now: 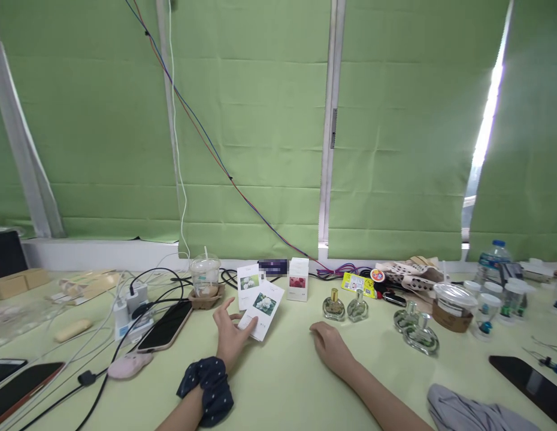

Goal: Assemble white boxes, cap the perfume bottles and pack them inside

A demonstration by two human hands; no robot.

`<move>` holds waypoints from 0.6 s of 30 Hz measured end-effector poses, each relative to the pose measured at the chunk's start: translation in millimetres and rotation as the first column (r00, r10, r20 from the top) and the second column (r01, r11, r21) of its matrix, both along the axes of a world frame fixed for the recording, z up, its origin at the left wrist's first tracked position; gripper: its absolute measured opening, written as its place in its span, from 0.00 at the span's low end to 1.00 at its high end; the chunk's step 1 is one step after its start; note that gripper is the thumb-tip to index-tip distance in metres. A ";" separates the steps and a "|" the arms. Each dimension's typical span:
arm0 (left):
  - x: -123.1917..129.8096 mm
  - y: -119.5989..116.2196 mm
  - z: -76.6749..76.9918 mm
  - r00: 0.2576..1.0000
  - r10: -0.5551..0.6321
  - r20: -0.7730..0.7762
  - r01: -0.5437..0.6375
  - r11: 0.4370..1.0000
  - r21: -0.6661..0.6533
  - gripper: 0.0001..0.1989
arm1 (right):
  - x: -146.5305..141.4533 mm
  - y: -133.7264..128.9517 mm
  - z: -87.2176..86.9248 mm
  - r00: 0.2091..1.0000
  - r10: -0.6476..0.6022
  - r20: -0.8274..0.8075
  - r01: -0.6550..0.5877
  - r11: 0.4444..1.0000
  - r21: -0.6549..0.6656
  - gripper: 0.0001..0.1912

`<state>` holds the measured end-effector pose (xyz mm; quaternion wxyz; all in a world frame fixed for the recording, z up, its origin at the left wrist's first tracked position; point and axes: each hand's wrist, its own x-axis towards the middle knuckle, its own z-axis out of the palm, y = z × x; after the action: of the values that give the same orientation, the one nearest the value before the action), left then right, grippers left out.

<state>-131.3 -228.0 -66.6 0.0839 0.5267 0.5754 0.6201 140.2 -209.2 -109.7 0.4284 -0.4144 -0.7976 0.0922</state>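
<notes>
We see the left hand (pixel 229 335) pinching the near corner of a white box with a flower picture (pixel 262 310), tilted on the green table (pixel 287 377). Behind that box stands another flower box (pixel 249 286), and to its right a red-flower box (pixel 299 279). Further right of it, the right hand (pixel 331 346) rests loosely curled, empty, before 2 perfume bottles (pixel 345 306).

Soft, even daylight filters through the green blinds (pixel 260 120) on the far side, tinting the whole scene green. A harsh white glare bursts through the gap between blinds (pixel 487 114) at far right. Shadows on the table (pixel 287 383) are faint. Wide-angle distortion bends the edges; the near-left corner blurs.
</notes>
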 end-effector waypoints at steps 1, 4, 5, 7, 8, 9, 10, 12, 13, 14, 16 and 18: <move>0.0 -0.8 0.5 1.000 -0.010 0.010 0.010 1.000 -0.016 0.36 | 4.9 2.5 1.5 0.999 -0.034 -0.033 0.035 0.999 0.028 0.17; -1.2 -3.8 0.9 0.998 -0.026 0.051 0.030 0.997 -0.072 0.33 | 26.4 12.9 8.7 0.967 -0.188 -0.172 0.209 0.971 0.112 0.17; -1.8 -5.3 0.7 0.997 -0.029 0.066 0.035 0.995 -0.091 0.32 | 35.6 16.8 11.4 0.943 -0.244 -0.227 0.279 0.951 0.135 0.17; -3.0 -8.9 0.2 0.995 -0.029 0.098 0.042 0.991 -0.128 0.31 | 55.3 24.5 16.0 0.876 -0.346 -0.335 0.415 0.896 0.160 0.18; -3.5 -10.7 0.0 0.993 -0.029 0.114 0.045 0.989 -0.144 0.31 | 64.9 27.9 17.4 0.840 -0.387 -0.379 0.472 0.867 0.159 0.19; -3.8 -12.1 -0.1 0.991 -0.028 0.129 0.048 0.986 -0.157 0.31 | 73.8 31.1 17.8 0.808 -0.420 -0.413 0.516 0.843 0.152 0.21; -3.9 -13.2 -0.1 0.989 -0.026 0.143 0.051 0.984 -0.169 0.31 | 81.5 33.9 17.2 0.781 -0.445 -0.437 0.548 0.825 0.138 0.23; -3.9 -13.7 0.4 0.985 -0.032 0.172 0.065 0.980 -0.190 0.33 | 92.8 39.0 13.1 0.744 -0.483 -0.461 0.584 0.806 0.097 0.27; -3.8 -13.2 0.8 0.982 -0.041 0.187 0.079 0.977 -0.199 0.33 | 96.4 41.4 10.0 0.733 -0.496 -0.465 0.590 0.804 0.072 0.28; -3.8 -12.5 1.4 0.978 -0.050 0.203 0.093 0.974 -0.208 0.34 | 98.8 43.9 6.3 0.727 -0.504 -0.466 0.589 0.807 0.046 0.30; -3.8 -11.1 2.8 0.971 -0.064 0.230 0.116 0.969 -0.220 0.34 | 101.5 49.1 -1.3 0.733 -0.502 -0.458 0.566 0.824 0.002 0.34; -3.9 -10.9 4.7 0.967 -0.068 0.245 0.127 0.965 -0.232 0.34 | 102.9 54.1 -8.2 0.753 -0.483 -0.447 0.528 0.849 -0.027 0.37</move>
<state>-135.2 -238.9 -61.9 0.2464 0.4630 0.6069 0.5971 243.2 -155.1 -117.9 0.6254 -0.5607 -0.5421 0.0229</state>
